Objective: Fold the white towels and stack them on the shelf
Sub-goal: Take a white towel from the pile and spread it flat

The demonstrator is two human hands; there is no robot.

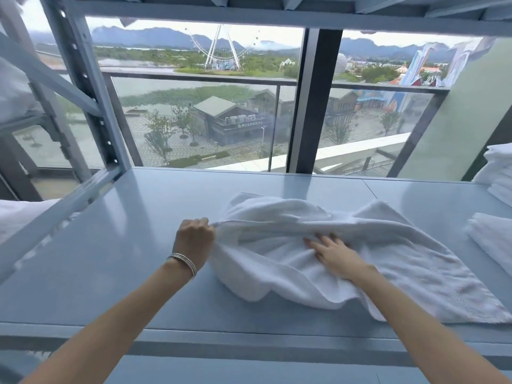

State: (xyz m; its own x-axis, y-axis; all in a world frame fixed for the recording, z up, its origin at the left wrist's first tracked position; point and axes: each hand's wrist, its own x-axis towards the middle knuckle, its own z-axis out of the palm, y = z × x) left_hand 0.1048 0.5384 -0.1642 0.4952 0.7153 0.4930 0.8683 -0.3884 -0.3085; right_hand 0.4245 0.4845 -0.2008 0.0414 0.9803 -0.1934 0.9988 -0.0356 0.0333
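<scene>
head view, left hand (194,235) pinching towel (304,250) edge, right hand (331,252) flat on it

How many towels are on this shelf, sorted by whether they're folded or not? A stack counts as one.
Unfolded, rumpled towel under both hands: 1
Single folded towel at the right: 1
Stack of folded towels at the far right: 1
Total: 3

I'm seeing bright, flat overcast daylight coming in through the far window (210,106), glaring pale off the shelf surface (124,245). Shadows are staying soft under the towel (304,245). Wide-angle bending is warping the left shelf frame (91,106); edges are blurring, near corners smearing.
</scene>
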